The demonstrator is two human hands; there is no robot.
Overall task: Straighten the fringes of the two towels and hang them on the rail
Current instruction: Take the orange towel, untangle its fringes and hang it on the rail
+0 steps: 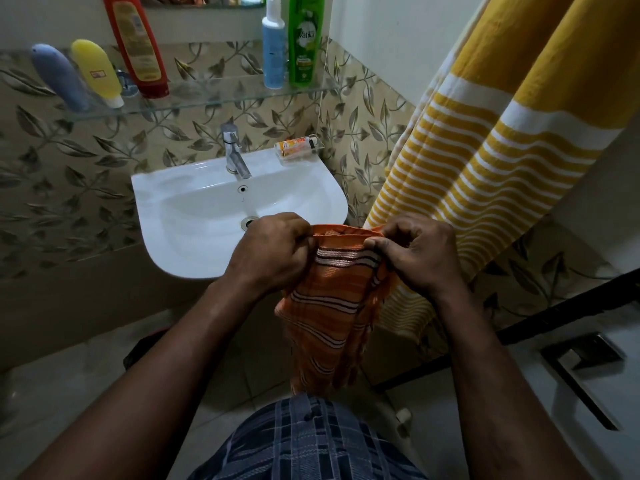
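An orange towel (329, 317) with white and dark stripes hangs bunched in front of me, its fringe trailing down the right side. My left hand (273, 251) grips its top edge on the left, fingers curled round the cloth. My right hand (412, 254) pinches the top edge on the right between thumb and fingers. A yellow towel (491, 147) with white stripes hangs on the right, its top out of view; its lower end drops behind my right hand. The rail itself is not in view.
A white sink (194, 209) with a steel tap (235, 157) sits just beyond my hands. A glass shelf (207, 95) above holds several bottles. A soap box (298, 147) lies on the sink's back corner. A white door with a black handle (585, 372) stands at lower right.
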